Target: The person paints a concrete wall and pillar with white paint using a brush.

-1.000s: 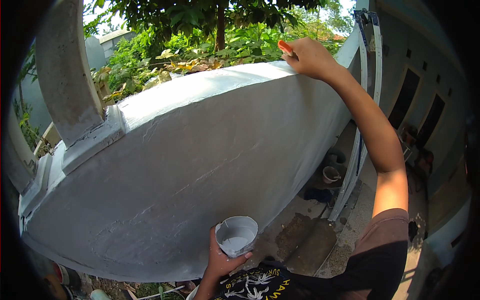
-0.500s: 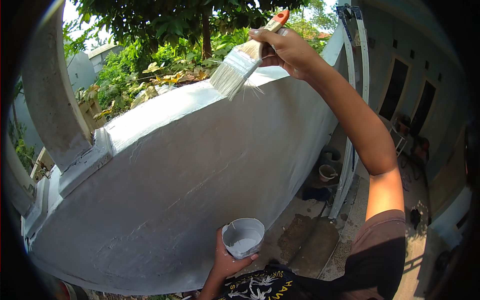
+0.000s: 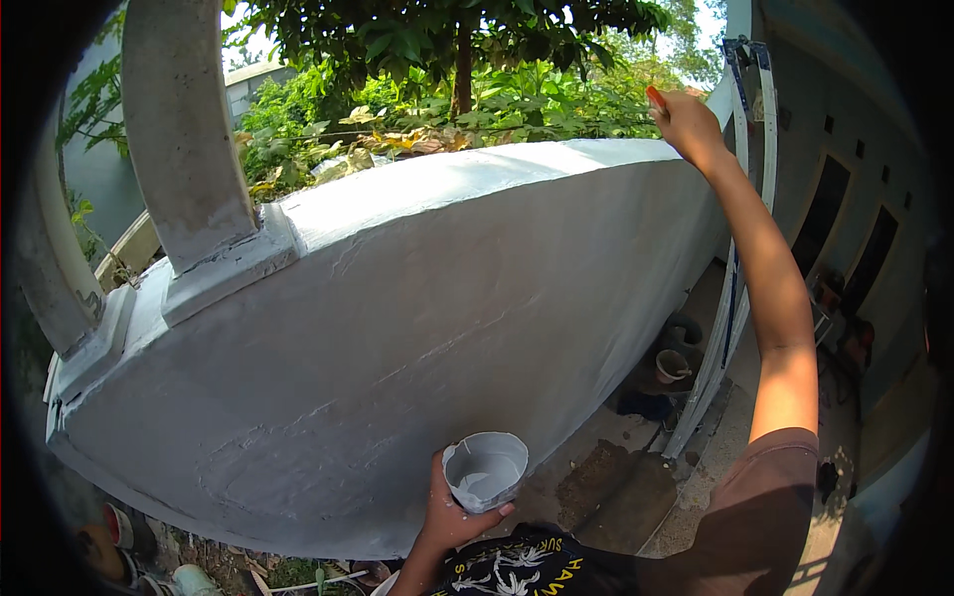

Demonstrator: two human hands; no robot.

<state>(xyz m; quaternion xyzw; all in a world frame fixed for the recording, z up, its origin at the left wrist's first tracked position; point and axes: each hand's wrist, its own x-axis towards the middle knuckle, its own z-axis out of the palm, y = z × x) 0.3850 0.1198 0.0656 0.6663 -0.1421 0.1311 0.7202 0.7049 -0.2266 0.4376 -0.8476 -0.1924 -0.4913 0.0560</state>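
Observation:
My right hand is stretched out at the far right end of the low wall, closed round a paintbrush. Only the orange tip of the brush's handle shows; my hand hides the bristles. Close to my body, my left hand grips a small cup with whitish paint in it and paint smears on its side. The wall's top ledge looks bright white in the sun, while its near face is greyish white with a few cracks.
Pale pillars rise from the wall at left. A ladder leans at right, with a bucket and dark cloth on the ground beside it. Cans lie at lower left. Leafy plants grow behind the wall.
My right hand has moved right and farther away along the wall top with the brush, whose bristles showed before. The view has shifted a little left. The left hand keeps the cup in place.

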